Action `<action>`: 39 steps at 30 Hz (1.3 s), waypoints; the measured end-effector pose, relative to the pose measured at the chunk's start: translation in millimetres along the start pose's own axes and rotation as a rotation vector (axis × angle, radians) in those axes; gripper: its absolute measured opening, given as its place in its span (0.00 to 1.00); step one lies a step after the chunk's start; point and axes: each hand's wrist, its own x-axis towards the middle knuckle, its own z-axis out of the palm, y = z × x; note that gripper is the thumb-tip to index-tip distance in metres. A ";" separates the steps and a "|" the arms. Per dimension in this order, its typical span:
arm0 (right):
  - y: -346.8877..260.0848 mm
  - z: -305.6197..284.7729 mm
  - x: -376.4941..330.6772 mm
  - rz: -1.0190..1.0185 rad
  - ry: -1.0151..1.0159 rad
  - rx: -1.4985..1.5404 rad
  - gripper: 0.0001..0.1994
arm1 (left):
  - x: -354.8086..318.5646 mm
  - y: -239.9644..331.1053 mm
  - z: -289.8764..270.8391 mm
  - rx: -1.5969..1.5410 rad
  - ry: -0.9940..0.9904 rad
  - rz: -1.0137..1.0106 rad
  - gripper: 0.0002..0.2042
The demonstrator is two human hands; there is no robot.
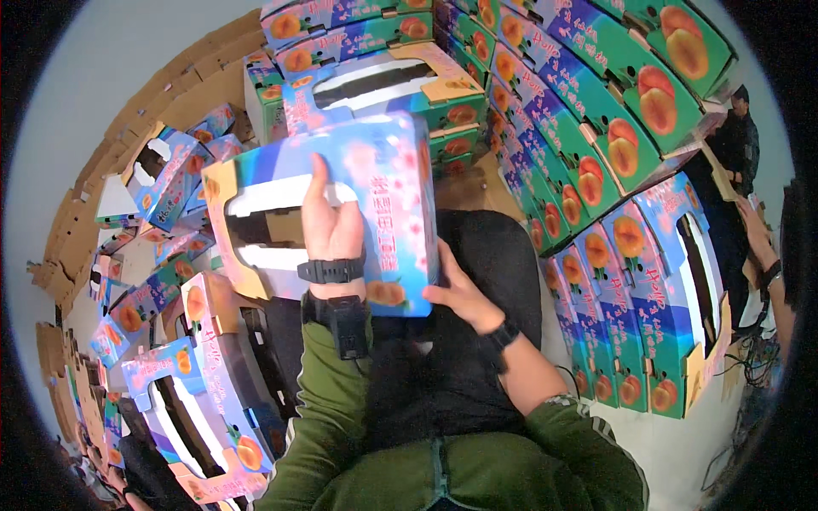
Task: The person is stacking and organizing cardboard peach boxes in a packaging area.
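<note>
Carton (375, 170) held in both grips: my left hand (331, 223) clasping top face, my right hand (460, 298) gripping 5 o'clock corner; long axis 9-to-3.

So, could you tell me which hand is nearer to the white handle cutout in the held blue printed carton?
Left. The left hand lies across the handle cutout; the right hand grips the blue printed carton at its lower right corner.

We are in a packing or storage room for fruit cartons. To the right of our hands rises a tall stack of assembled blue-and-green boxes (596, 162) printed with peaches; to the left lie more such boxes (196, 409), loose on the floor. Beyond them, far left, flat brown cardboard sheets (68, 247) lean in piles. Another person (741, 136) stands at the far right
</note>
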 end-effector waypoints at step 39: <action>-171.4 44.8 25.6 -0.307 0.193 -0.755 0.53 | -83.1 -31.1 -16.5 0.140 -0.431 -0.166 0.35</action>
